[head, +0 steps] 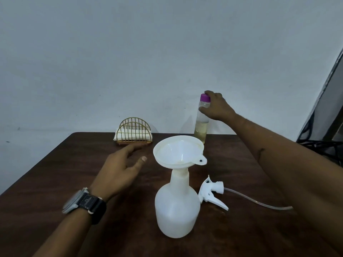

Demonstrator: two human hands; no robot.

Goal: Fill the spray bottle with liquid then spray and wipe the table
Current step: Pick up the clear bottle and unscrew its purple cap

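Spray bottle (176,206), white and with its top off, stands on the desk (46,191) a little right of centre, with a white funnel (178,151) seated in its neck. At far left the left hand (120,164) hovers low over the desk, fingers loose and spread, holding nothing. Whether it touches the wood I cannot tell. A watch (83,201) sits on that wrist. Beyond it, at the back edge, a gold wire holder (133,134) keeps a stack of white napkins (117,137). Just right of the bottle's base lies the trigger head (211,191) on its side, its clear dip tube (259,201) trailing off to the right. Behind the funnel stands a clear bottle (200,127), under half full of pale yellow liquid, with its purple cap (205,97) on. The right hand (217,108) grips it high up, thumb and fingers curled round just under the cap.

The step in hand looks like fetching the liquid to pour. The cap must come off first, so the idle left hand is best brought over to twist it while the right holds the body. That hand should then steady the funnel, which looks top-heavy. The pour should go slowly into the funnel's middle so nothing reaches the desk.
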